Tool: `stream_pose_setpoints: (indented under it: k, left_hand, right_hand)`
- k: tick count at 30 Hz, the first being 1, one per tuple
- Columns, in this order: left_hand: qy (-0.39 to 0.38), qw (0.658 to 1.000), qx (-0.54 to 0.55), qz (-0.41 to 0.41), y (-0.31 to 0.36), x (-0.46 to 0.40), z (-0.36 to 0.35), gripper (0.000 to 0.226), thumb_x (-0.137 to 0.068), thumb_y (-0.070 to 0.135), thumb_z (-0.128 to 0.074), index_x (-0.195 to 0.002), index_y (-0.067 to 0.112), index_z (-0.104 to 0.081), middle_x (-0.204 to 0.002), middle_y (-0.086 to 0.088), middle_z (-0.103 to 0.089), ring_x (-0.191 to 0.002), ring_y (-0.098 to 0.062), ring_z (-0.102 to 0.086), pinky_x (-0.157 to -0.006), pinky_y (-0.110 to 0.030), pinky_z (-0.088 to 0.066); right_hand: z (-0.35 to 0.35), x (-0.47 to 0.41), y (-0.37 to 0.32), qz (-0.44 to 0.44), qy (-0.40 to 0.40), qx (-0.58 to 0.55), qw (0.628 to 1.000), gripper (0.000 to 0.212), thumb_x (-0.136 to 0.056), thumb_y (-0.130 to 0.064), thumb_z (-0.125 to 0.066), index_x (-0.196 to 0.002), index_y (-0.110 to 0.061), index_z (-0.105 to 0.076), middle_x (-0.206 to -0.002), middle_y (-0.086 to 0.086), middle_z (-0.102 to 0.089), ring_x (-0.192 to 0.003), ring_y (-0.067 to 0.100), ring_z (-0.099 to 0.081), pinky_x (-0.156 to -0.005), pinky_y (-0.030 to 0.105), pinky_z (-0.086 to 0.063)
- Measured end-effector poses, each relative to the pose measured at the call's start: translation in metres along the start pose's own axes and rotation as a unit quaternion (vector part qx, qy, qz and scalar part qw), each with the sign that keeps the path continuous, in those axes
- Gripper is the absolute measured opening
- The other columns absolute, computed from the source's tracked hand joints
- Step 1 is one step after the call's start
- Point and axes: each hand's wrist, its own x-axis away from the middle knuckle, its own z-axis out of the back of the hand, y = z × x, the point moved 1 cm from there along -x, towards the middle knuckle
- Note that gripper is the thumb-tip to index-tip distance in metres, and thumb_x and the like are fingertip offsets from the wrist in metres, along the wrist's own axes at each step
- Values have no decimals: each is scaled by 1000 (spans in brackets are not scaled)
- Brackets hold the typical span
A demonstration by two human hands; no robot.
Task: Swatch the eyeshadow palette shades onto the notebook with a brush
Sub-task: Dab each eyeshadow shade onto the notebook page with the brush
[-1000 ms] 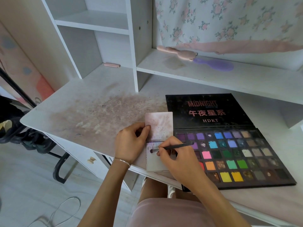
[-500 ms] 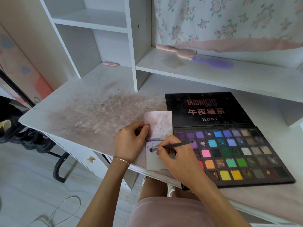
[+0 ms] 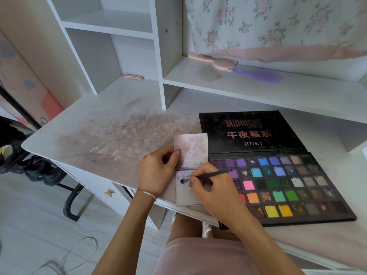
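1. Head view, centre of the frame: a small notebook [image 3: 191, 155] lay open on the white desk [image 3: 83, 124], its upper page stained pinkish and its lower page carrying a purple smear near the fold.
2. The left hand [image 3: 156, 173] sat at the notebook's left edge, fingers curled, with the thumb pressed onto the upper page so that it pinched that edge. A thin bracelet [image 3: 147, 193] circled the left wrist.
3. The right hand [image 3: 212, 187] lay over the lower page, just right of centre, with its fingers curled round a slim black brush [image 3: 206, 176].
4. The brush pointed left, its dark tip touching the lower page just below the purple smear, while its handle ran up and right over the palette's near corner.
5. The eyeshadow palette [image 3: 282, 185] lay open in the right half of the frame, touching the notebook's right edge. Its black lid, printed "MIDNIGHT" and "HDKT", lay flat above rows of purple, blue, green, pink, orange, yellow and brown pans.
6. Left of centre, the desk surface showed a broad brownish powder stain [image 3: 127, 133].
7. Upper right, on a shelf [image 3: 297, 90], a pink hairbrush [image 3: 216, 61] and a purple hairbrush [image 3: 260, 75] lay touching end to end below a floral cloth [image 3: 278, 22].
8. Upper middle, a small pink clip [image 3: 132, 77] rested at the back of the desk.
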Motion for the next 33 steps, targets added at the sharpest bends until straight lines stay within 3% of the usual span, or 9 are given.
stream_pose_setpoints:
  k: [11, 16, 25, 29, 33]
  left_hand:
    - [-2, 1000, -4, -2, 1, 1, 1, 15, -86, 24, -59, -91, 20, -72, -78, 7, -69, -69, -9, -61, -62, -17, -45]
    - [-4, 1000, -8, 3, 0, 1, 1, 16, -86, 26, -59, -91, 19, -72, -79, 4, -70, -71, -11, -62, -65, -23, -46]
    - [-1, 1000, -9, -2, 0, 0, 0, 14, -86, 25, -59, -89, 20, -72, -78, 6, -69, -69, -10, -61, -64, -21, -45]
    - [-2, 1000, -13, -2, 0, 0, 1, 14, -86, 25, -59, -89, 20, -72, -78, 8, -68, -69, -8, -60, -62, -14, -42]
    - [-4, 1000, -12, 1, 1, 0, 2, 14, -86, 25, -59, -90, 20, -72, -75, 11, -66, -69, -6, -59, -61, -9, -39]
  right_hand:
    - [0, 0, -1, 4, 2, -3, 1000, 12, -85, -11, -55, -78, -20, -55, -76, 2, -63, -73, 9, -54, -62, 21, -44]
    - [0, 0, 0, 4, -1, -5, 1000, 16, -85, -12, -56, -75, -25, -53, -75, 1, -63, -72, 8, -54, -61, 19, -44]
    - [12, 2, -2, -3, 112, -177, 978, 20, -87, -1, -53, -79, -19, -60, -64, -4, -66, -67, 3, -64, -63, 12, -48]
    - [27, 6, -3, 12, 130, -173, 976, 25, -89, 0, -49, -83, -19, -65, -70, 0, -67, -69, 6, -62, -66, 16, -50]
    - [50, 14, 3, 17, 165, -160, 973, 28, -89, 1, -48, -83, -20, -66, -77, -2, -69, -72, 3, -64, -66, 12, -49]
